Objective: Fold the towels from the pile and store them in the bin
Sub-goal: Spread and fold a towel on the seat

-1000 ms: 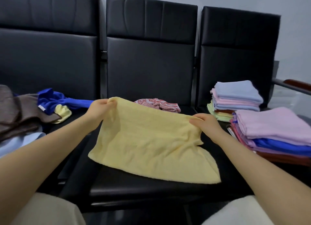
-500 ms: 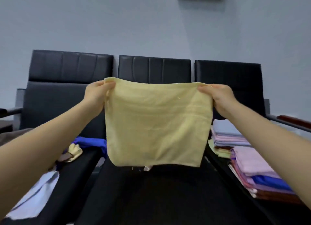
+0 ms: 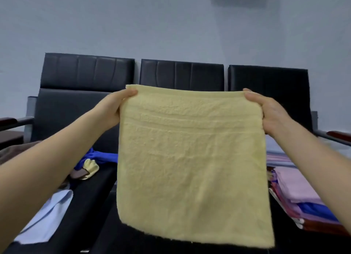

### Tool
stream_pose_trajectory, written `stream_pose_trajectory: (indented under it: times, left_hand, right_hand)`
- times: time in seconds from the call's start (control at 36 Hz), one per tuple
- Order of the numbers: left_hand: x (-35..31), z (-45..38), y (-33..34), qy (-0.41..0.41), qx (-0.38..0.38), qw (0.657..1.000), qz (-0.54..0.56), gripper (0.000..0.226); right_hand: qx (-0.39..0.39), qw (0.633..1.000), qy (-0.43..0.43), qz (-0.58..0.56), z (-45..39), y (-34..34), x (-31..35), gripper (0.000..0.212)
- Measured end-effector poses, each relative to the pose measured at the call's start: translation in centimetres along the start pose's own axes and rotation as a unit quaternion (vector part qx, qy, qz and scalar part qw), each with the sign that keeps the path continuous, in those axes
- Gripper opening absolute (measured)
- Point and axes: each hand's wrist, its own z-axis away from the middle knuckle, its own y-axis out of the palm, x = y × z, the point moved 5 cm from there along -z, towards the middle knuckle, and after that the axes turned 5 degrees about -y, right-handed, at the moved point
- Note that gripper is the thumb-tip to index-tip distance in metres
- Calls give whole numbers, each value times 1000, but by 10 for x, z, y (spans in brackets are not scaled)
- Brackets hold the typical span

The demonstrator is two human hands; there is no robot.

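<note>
Item: pale yellow terry towel (image 3: 191,164), square, with woven bands near its top hem. Position: held up in the air at the centre of the view, hanging flat and free in front of the row of black padded chairs (image 3: 87,73); its lower edge hangs just above the middle seat.

Hands: the left hand (image 3: 112,109) pinches the upper corner at 10 o'clock, thumb on the near face and fingers behind the cloth. The right hand (image 3: 269,113) pinches the upper corner at 2 o'clock in the same way. Both grip the towel; neither is free.

Handling, as judged: light, soft and limp, with no stiffness of its own; it drapes from whatever points hold it. The looped pile looks grippy, not slippery, and nothing about it is fragile. The best holds are the corners and hems, as now; bringing the two top corners together would halve it cleanly, provided the free bottom edge is kept even.

Surroundings: stack of folded pink, lilac and blue towels (image 3: 298,193) at 4 o'clock on the right seat. Loose pile of unfolded cloths (image 3: 91,162), blue, yellow and brown, at 9 o'clock on the left seat, with a light blue cloth (image 3: 47,219) at 7 o'clock. No bin is visible.
</note>
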Motion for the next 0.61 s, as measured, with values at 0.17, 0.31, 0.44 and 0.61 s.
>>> stream_pose_trajectory:
  times: [0.17, 0.31, 0.44, 0.61]
  left_hand:
    - [71, -29, -5, -53, -27, 991, -117, 10]
    - [146, -57, -15, -78, -52, 972, -215, 9]
    - [192, -82, -14, -66, -106, 956, -265, 21]
    - [225, -110, -15, -52, -138, 937, -316, 25]
  right_hand:
    - [-12, 989, 102, 107, -9, -32, -70, 14]
    - [-8, 973, 146, 181, -11, -58, -139, 12]
    - [-40, 946, 135, 291, -25, -77, -187, 27]
    - [-20, 905, 85, 416, -39, -70, -224, 21]
